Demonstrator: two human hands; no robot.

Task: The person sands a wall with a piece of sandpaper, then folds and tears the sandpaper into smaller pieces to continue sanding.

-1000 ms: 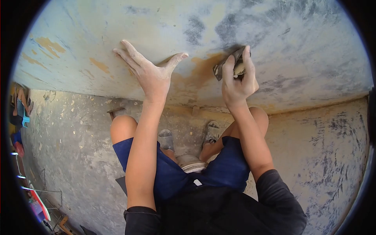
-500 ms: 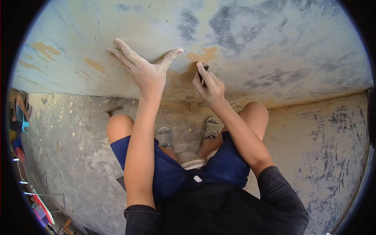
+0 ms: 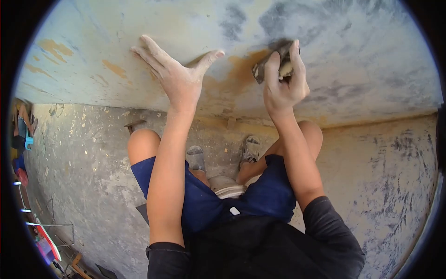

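the right hand [image 3: 284, 93] pinches a dark pad [image 3: 260, 69] against the mottled surface [image 3: 344, 60], while left of that grip the left hand [image 3: 181, 83] lies splayed, seemingly for balance.

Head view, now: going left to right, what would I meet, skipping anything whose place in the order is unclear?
Light-blue stool → left hand → sandal on the right foot → right hand → dark scuffs on the floor.

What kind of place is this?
Maybe a workshop, or somewhere being fixed up: the big pale surface has brown and grey patches, the right hand holds a dark pad, and the floor is speckled.
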